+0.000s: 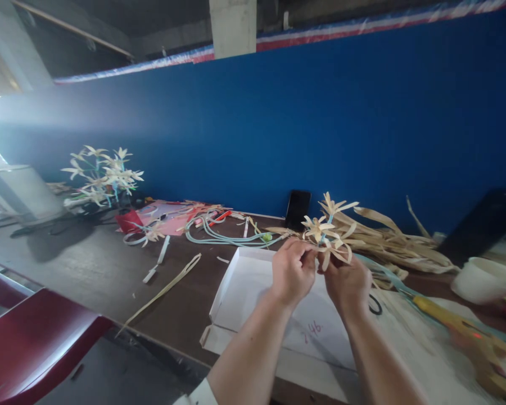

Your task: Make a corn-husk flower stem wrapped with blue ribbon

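Note:
My left hand (293, 270) and my right hand (348, 281) are raised together above a shallow white cardboard tray (240, 292). Both are closed on a small bunch of pale straw flowers (326, 230) with a light blue stem. The left hand pinches the stem from the left with its fingertips. The right hand grips the bunch from below and behind, its fingers curled round the base. The petals fan out above both hands.
A pile of dried husk strips (388, 239) lies behind the hands. On the dark table lie light blue cords (223, 236), a black phone (297, 209), a finished flower bouquet (103, 174), pink paper (164, 216) and a white bowl (483, 278). A red chair (37, 343) stands at front left.

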`<state>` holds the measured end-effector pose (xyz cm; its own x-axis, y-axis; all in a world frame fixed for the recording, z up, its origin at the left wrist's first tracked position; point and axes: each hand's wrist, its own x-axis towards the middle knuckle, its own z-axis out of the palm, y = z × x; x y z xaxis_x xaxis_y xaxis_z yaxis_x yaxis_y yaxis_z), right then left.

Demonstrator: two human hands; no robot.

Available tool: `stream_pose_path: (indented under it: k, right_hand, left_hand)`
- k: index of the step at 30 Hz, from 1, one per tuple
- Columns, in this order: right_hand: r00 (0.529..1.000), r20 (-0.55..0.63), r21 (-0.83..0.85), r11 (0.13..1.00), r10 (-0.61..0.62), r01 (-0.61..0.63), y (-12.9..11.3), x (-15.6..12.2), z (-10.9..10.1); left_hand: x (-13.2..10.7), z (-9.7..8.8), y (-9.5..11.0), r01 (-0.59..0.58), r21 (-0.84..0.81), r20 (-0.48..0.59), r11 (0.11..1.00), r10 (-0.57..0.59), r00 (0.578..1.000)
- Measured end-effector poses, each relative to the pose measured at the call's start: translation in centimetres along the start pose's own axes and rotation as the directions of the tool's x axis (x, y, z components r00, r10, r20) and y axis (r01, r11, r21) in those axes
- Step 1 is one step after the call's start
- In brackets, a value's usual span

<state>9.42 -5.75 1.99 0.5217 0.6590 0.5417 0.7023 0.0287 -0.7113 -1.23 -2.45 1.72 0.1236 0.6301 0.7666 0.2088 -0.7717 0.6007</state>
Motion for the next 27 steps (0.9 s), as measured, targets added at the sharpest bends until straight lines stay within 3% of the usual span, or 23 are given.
stream_pose_path:
  k: [9,18,23,27]
  right_hand:
    - [0.981,-0.133,-0.028,0.989,-0.145,0.142,1.0,0.1,-0.1]
    - [0.999,-0.040,0.115,0.993,0.011,-0.006,-0.2,-0.2,-0.6]
    - [0.999,-0.028,0.196,0.981,0.024,-0.018,-0.6,-0.2,-0.6]
    - [1.000,0.007,0.217,0.976,0.026,-0.027,-0.5,-0.3,-0.3]
  left_hand:
    - [0.0,-0.2,-0.7,0.079,0.209,0.041,0.975,-0.089,0.995]
    - [0.1,-0.2,-0.3,0.046,0.084,0.081,0.995,-0.052,0.995]
    - [0.4,0.0,0.3,0.121,-0.018,0.024,0.993,-0.120,0.992]
    - [0.6,-0.1,0.6,0.156,-0.008,-0.002,0.988,-0.156,0.988]
